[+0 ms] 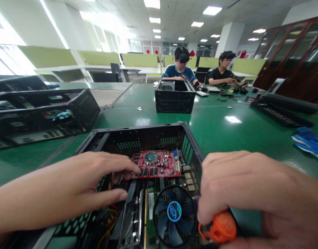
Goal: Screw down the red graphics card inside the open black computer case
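Note:
An open black computer case (146, 133) lies in front of me on the green table. Inside it is a red graphics card (166, 162) with a small round fan. Nearer to me, a black CPU cooler fan (174, 211) with a blue centre label sits beside a green memory stick (150, 207). My left hand (104, 176) is over the case, fingertips at the card's left edge, thumb apart. At the case's right side, my right hand (236, 186) is closed around an orange-and-black tool handle (222, 226); its working end is hidden.
Another open computer case (76, 110) stands at the left. A smaller black case (174, 102) is farther back, with two people seated behind it. Black panels (280, 110) and blue-and-white gloves (310, 140) lie at the right.

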`<state>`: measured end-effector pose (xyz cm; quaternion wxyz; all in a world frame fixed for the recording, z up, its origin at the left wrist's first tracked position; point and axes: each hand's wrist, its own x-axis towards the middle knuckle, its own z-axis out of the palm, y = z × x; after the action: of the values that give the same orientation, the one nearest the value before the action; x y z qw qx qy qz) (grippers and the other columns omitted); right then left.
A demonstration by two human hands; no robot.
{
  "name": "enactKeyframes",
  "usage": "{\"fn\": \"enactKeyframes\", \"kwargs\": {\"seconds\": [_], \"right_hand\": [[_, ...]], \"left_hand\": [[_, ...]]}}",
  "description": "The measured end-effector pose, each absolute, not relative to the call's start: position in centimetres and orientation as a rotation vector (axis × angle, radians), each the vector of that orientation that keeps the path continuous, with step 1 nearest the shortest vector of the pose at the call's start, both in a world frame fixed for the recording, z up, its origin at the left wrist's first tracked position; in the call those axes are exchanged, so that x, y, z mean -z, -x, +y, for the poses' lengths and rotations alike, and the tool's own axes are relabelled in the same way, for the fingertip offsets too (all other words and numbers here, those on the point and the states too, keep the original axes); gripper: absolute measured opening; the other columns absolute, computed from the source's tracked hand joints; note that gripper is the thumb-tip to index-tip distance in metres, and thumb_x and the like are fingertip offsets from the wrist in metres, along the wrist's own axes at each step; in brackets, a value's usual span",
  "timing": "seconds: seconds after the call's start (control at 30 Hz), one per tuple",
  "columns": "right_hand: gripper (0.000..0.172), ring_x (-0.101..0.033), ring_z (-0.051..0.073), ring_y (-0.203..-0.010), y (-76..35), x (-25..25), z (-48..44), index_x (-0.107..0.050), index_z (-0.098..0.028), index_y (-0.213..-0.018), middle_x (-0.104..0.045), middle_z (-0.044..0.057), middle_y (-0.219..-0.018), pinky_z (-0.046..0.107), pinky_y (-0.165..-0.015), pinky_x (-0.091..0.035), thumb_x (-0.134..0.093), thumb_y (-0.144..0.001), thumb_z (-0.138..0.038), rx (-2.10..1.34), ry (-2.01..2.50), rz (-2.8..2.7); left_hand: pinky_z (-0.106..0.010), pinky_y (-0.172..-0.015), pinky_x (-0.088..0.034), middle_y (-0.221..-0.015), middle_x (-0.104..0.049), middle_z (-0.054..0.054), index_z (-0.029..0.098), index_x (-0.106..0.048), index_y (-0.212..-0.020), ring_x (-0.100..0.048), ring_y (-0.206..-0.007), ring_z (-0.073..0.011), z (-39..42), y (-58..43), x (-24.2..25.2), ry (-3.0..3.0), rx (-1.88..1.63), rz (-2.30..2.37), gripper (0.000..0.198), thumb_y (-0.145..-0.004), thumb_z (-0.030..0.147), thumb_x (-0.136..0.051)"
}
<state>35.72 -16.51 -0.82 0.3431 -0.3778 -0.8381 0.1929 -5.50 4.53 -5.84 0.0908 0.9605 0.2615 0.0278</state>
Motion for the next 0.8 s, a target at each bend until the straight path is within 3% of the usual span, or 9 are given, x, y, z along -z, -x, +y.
{"fn": "enactKeyframes", "kwargs": {"seconds": [0.1, 0.17, 0.27, 0.37, 0.43, 0.53, 0.6, 0.73, 0.8], "right_hand": [[0.031, -0.075, 0.016, -0.082, -35.7, 0.7, -16.4, -0.08, -0.025, -0.098, -0.088, -0.004, -0.092, 0.029, -0.076, -0.057, -0.107, -0.111, -0.033, -0.561, 0.993, -2.149], [0.026, -0.08, 0.016, -0.085, -35.6, 0.5, -16.4, -0.085, -0.026, -0.105, -0.092, -0.004, -0.099, 0.026, -0.078, -0.06, -0.111, -0.104, -0.021, -0.617, 1.007, -2.17], [0.037, -0.091, 0.015, -0.096, -35.1, 0.3, -16.6, -0.095, -0.026, -0.124, -0.098, -0.003, -0.111, 0.02, -0.094, -0.069, -0.11, -0.097, -0.007, -0.652, 1.004, -2.173], [0.034, -0.096, 0.013, -0.116, -34.1, 0.6, -17.0, -0.094, -0.028, -0.142, -0.101, -0.005, -0.13, 0.013, -0.108, -0.068, -0.1, -0.114, -0.008, -0.707, 0.916, -2.065], [0.034, -0.095, 0.01, -0.129, -33.2, 0.9, -17.0, -0.09, -0.028, -0.151, -0.1, -0.005, -0.142, 0.01, -0.116, -0.065, -0.091, -0.124, -0.009, -0.696, 0.888, -2.015], [0.017, -0.096, 0.01, -0.129, -32.0, 1.1, -16.4, -0.094, -0.025, -0.134, -0.101, -0.003, -0.135, 0.011, -0.123, -0.061, -0.086, -0.127, -0.012, -0.593, 0.878, -2.071], [0.02, -0.098, 0.011, -0.121, -31.7, 0.9, -15.7, -0.095, -0.025, -0.118, -0.102, -0.002, -0.127, 0.012, -0.121, -0.063, -0.084, -0.128, -0.012, -0.562, 0.857, -2.122], [0.016, -0.097, 0.011, -0.121, -31.7, 0.5, -14.9, -0.096, -0.019, -0.125, -0.103, -0.001, -0.127, 0.01, -0.122, -0.062, -0.086, -0.122, -0.007, -0.559, 0.804, -2.14], [0.019, -0.097, 0.009, -0.12, -31.7, 0.3, -15.0, -0.095, -0.02, -0.12, -0.103, -0.001, -0.126, 0.008, -0.122, -0.06, -0.086, -0.122, -0.003, -0.518, 0.812, -2.148]], "left_hand": [[-0.045, -0.115, -0.077, -0.15, -0.098, 0.003, 0.055, -0.092, -0.157, -0.095, -0.128, -0.0338, 4.6, 5.7, 6.0, -2.855, -0.076, 0.785, 0.051, -0.116, 0.082, -0.08], [-0.045, -0.116, -0.076, -0.15, -0.098, 0.004, 0.056, -0.092, -0.157, -0.095, -0.129, -0.0329, 4.5, 5.4, 5.7, -2.85, -0.073, 0.79, 0.05, -0.116, 0.082, -0.08], [-0.041, -0.112, -0.076, -0.145, -0.099, 0.006, 0.058, -0.092, -0.155, -0.096, -0.124, -0.0302, 4.1, 4.3, 4.8, -2.824, -0.085, 0.782, 0.048, -0.117, 0.083, -0.079], [-0.042, -0.104, -0.078, -0.137, -0.1, 0.003, 0.052, -0.096, -0.148, -0.096, -0.119, -0.0319, 3.6, 3.3, 3.9, -2.767, -0.056, 0.774, 0.052, -0.114, 0.087, -0.079], [-0.043, -0.108, -0.077, -0.138, -0.1, 0.001, 0.05, -0.096, -0.148, -0.096, -0.12, -0.0333, 3.4, 3.1, 3.7, -2.766, -0.075, 0.78, 0.051, -0.115, 0.085, -0.079], [-0.044, -0.11, -0.076, -0.141, -0.1, 0.001, 0.052, -0.095, -0.153, -0.096, -0.122, -0.0333, 3.3, 3.4, 3.8, -2.769, -0.093, 0.778, 0.048, -0.117, 0.081, -0.08], [-0.043, -0.11, -0.076, -0.141, -0.1, 0.001, 0.053, -0.094, -0.154, -0.096, -0.122, -0.0333, 3.3, 3.4, 3.8, -2.761, -0.085, 0.773, 0.047, -0.116, 0.078, -0.083], [-0.042, -0.109, -0.075, -0.14, -0.1, 0.001, 0.052, -0.095, -0.153, -0.096, -0.122, -0.0324, 3.1, 2.8, 3.4, -2.753, -0.082, 0.77, 0.047, -0.116, 0.079, -0.083], [-0.041, -0.108, -0.075, -0.139, -0.1, 0.002, 0.051, -0.095, -0.153, -0.096, -0.12, -0.0318, 2.9, 2.5, 3.1, -2.767, -0.08, 0.756, 0.048, -0.118, 0.08, -0.08]]}}
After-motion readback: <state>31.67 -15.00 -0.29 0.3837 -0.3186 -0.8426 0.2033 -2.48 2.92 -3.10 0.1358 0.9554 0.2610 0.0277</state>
